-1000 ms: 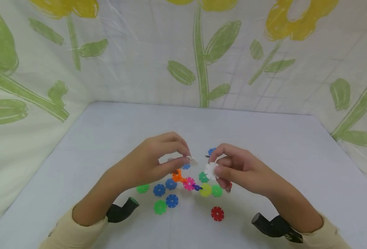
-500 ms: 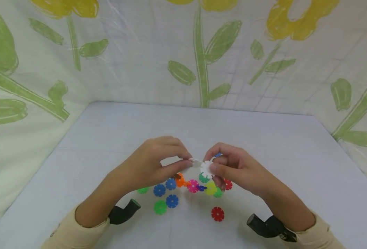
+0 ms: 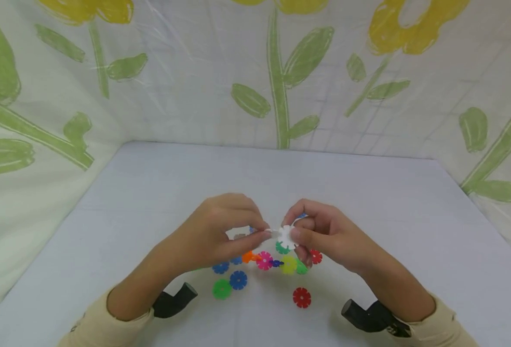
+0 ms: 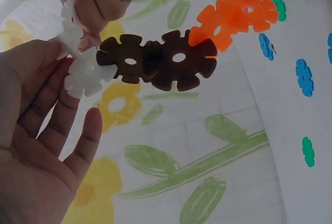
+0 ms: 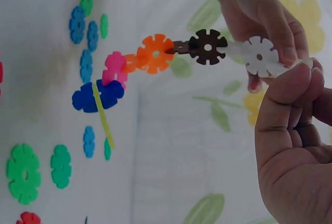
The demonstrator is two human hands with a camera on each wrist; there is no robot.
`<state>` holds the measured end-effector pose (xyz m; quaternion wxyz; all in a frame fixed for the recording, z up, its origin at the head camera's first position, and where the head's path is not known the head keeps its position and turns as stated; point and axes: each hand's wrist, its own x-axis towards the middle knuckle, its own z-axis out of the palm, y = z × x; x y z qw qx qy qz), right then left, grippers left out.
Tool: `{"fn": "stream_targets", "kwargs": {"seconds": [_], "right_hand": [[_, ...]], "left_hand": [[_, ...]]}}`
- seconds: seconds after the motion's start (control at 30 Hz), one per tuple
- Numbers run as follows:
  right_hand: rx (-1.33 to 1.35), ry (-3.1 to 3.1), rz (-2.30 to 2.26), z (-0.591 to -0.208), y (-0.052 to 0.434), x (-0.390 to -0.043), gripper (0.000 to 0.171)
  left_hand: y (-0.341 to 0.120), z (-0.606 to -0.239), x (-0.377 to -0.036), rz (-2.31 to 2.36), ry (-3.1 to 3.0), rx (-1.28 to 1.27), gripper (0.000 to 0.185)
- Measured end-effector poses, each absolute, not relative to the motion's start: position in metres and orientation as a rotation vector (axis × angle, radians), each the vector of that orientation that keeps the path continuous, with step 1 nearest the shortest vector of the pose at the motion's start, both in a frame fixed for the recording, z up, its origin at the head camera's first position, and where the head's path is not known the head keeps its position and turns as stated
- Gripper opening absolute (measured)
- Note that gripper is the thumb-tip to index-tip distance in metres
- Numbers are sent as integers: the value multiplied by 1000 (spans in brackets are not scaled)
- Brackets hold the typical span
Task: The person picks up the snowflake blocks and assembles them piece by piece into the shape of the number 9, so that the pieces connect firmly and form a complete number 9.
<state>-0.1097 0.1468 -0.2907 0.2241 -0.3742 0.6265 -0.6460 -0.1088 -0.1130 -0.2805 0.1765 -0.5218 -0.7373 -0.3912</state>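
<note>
In the head view my left hand [image 3: 221,233] and right hand [image 3: 327,233] meet over the middle of the table, fingertips close together. My left hand pinches a white notched flower disc [image 4: 85,76] at the end of a linked chain. From it run dark brown discs [image 4: 166,71], orange discs [image 4: 236,11], a pink disc [image 5: 114,67], a dark blue disc [image 5: 97,99] and a yellow disc [image 5: 105,117] seen edge-on. My right hand pinches another white notched disc [image 3: 287,238] between thumb and finger. The two white discs meet at their edges, partly hidden by fingertips.
Loose discs lie on the white table [image 3: 160,178] below: red [image 3: 302,298], blue [image 3: 238,280], light green [image 3: 222,289] and others. The chain hangs over some of them. Black wrist mounts [image 3: 175,300] sit at both sleeves. A flower-patterned sheet [image 3: 194,72] stands behind.
My hands have come together, the right moving left and the left slightly right and down. The two white discs, apart a second ago, now meet edge to edge.
</note>
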Motion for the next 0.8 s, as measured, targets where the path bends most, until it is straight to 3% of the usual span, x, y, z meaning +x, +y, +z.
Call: {"fn": "stream_targets", "kwargs": {"seconds": [0.27,0.47,0.7,0.8], "right_hand": [[-1108,1591,-1801,-295,147,-112,8],[-1119,1609,-1823,-293,144,-111,12],[-1086,1622,-1821,-292,141,-108,13],[-1093,1673,-1798,-293,142,-109,12]], "left_hand": [[-105,-285,-107,-1156,-1959,-1549,10],[-105,-281,-101,-1137,-2105,-1435,9],[-95,-288,-93,-1346,-2360,-1267,41],[-90,-293,-91,-1354,-2392,-1210,44]]}}
